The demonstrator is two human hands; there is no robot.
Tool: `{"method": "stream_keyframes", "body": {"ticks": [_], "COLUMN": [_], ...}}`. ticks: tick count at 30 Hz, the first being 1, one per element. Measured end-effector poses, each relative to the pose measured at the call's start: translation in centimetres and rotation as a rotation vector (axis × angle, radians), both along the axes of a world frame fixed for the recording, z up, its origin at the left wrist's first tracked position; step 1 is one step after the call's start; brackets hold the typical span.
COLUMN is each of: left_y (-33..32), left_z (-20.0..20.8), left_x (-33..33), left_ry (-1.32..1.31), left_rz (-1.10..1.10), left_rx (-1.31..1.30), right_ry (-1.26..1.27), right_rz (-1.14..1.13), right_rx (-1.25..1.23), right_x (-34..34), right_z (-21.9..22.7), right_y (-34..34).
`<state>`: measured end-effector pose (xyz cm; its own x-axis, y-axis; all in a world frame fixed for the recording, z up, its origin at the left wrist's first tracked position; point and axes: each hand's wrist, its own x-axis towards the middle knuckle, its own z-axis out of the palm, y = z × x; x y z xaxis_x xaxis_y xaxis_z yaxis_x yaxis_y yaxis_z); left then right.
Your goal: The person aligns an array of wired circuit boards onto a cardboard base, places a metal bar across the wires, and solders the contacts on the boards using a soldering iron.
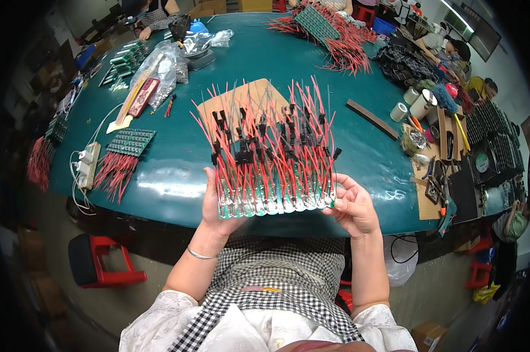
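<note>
the left grip (217, 202) held the left side of a big green board (284, 206), and the right grip (354, 210) pinched its right side. the board was between the grips. red wires (279, 176) with black bits (243, 156) stuck up from it. a smaller green board (131, 142) lay on the tabletop (370, 167), left of the left grip. a dark bar (371, 119) lay past the right grip.

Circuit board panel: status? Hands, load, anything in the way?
Left hand and right hand gripping opposite side edges. Circuit board panel held up, red wires obscuring much of it. Brown cardboard behind.
</note>
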<state>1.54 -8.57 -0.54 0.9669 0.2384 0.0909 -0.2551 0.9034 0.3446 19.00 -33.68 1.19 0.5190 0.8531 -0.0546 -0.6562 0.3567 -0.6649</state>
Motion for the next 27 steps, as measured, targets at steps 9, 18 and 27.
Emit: {"method": "stream_keyframes", "body": {"ticks": [9,18,27], "left_y": [2.9,6.7,7.2], "left_z": [0.2,0.5,2.0], "left_x": [-3.5,-7.5,-10.3], "left_ry": [0.07,0.038,0.061], "left_rz": [0.207,0.328,0.477], "left_rx": [-0.09,0.001,-0.025], "right_ry": [-0.096,-1.025,-1.465], "right_rz": [0.232,-0.124,-0.041], "right_rx": [-0.114,-0.728,-1.575], "right_x": [0.6,11.3,14.0], "right_z": [0.3,-2.4,0.5], "right_y": [5.9,16.9,28.6]}}
